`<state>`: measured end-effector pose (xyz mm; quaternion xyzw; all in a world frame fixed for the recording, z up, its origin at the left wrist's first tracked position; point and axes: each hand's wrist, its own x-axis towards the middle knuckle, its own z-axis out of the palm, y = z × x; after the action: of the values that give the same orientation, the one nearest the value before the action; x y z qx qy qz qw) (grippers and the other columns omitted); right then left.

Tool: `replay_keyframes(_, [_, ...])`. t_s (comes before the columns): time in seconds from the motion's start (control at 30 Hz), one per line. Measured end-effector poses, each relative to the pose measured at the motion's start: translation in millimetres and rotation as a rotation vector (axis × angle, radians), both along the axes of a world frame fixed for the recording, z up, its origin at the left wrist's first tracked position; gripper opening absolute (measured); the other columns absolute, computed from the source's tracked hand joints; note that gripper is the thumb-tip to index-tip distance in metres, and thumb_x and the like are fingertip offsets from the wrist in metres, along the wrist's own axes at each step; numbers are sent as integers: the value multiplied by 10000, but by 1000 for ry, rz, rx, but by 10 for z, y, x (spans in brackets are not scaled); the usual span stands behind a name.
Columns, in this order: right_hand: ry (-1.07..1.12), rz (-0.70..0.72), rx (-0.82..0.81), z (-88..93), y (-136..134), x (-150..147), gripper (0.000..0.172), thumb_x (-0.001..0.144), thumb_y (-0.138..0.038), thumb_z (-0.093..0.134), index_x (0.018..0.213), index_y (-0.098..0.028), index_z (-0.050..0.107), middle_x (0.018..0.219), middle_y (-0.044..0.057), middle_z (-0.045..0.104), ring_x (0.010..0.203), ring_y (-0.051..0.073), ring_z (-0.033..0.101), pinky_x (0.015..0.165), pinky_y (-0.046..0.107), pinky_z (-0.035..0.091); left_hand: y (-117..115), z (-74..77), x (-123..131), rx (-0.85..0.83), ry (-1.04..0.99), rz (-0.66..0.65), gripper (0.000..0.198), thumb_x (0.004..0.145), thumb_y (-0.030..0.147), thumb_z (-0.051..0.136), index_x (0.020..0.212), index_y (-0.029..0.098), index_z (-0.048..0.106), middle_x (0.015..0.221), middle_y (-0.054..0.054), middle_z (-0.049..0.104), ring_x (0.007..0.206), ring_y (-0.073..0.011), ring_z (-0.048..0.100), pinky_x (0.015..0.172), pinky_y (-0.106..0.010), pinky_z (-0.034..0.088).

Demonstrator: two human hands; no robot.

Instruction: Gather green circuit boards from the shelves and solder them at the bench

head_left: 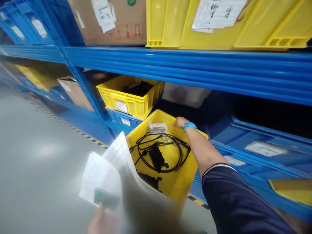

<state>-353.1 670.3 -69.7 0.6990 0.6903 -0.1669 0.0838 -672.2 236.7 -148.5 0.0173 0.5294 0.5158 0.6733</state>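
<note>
Red handling signs (127,31) on cardbd box (133,14); paper lbls (216,13) illegible.

Right arm (207,152) outstretched, left grip (102,221) blurred

The single view came from the person's head, looking forward and down. It faced the rack obliquely, near its front, with the beam (185,71) sloping down toward the right and the rack receding toward the upper left beside the floor (53,169). It looked from above into the bin (176,182), toward its far edge. The papers (109,175) stood close to the lens, hiding the bin's near left part; the left hand (101,219), blurred, showed at the bottom, and the right sleeve (234,198) entered from the lower right.
</note>
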Motion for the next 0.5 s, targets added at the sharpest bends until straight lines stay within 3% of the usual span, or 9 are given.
replay_keyframes(0.13, [51,-74,-63,56,-491,-149,302,842,-332,517,1061,-124,533,1087,83,555,962,192,550,826,406,462,-71,-44,-533,11,23,171,480,666,511,573,1130,392,552,826,-12,704,935,-312,614,775,-452,525])
replay_keyframes(0.27, [189,-181,-104,94,-1155,-136,269,835,-320,531,1028,-134,550,1063,67,569,953,187,557,815,386,469,-15,34,-1049,57,47,306,442,687,339,622,1124,325,562,798,-1,710,929,-274,624,831,-407,513])
replay_keyframes(0.4, [394,-344,-155,164,-2070,97,217,828,-303,531,926,-118,586,920,41,626,834,167,600,746,343,498,176,169,-1330,87,13,250,415,681,253,649,1091,265,584,802,-17,711,919,-272,628,845,-404,505])
replay_keyframes(0.5, [589,-503,-203,241,-2854,350,217,788,-193,453,932,-102,587,785,64,670,689,170,642,635,297,523,484,276,-1288,121,-13,131,421,683,214,654,1097,225,575,859,-32,705,921,-276,626,848,-422,499])
